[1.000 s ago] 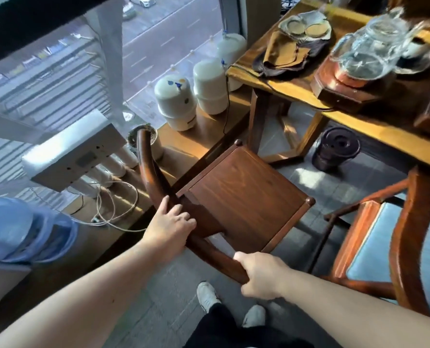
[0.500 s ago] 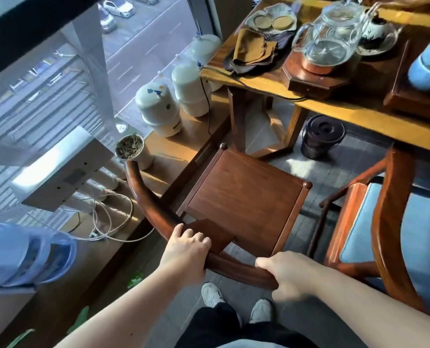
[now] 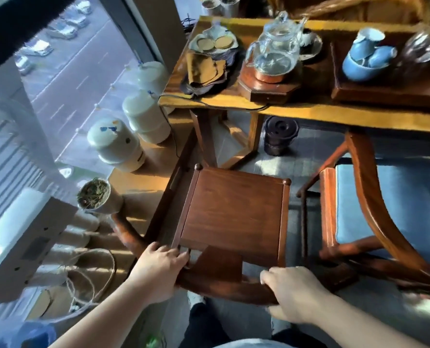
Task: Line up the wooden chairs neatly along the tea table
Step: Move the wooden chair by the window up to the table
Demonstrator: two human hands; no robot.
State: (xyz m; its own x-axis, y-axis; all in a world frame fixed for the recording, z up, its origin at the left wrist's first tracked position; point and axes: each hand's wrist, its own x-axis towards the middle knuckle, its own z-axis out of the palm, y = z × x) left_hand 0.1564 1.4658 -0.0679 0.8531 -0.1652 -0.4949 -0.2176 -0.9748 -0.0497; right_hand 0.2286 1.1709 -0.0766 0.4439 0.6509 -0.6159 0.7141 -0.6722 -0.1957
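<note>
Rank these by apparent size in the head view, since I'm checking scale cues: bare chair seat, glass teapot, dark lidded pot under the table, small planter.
1. Bare chair seat, clearly largest.
2. Glass teapot.
3. Small planter and dark lidded pot look alike; the planter sits nearer the camera, so unranked.

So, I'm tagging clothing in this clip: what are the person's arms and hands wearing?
Nothing visible: the left hand and right hand are bare, with no gloves, rings or watch. Both forearms are bare as far as the picture's bottom edge, and no sleeve shows.
</note>
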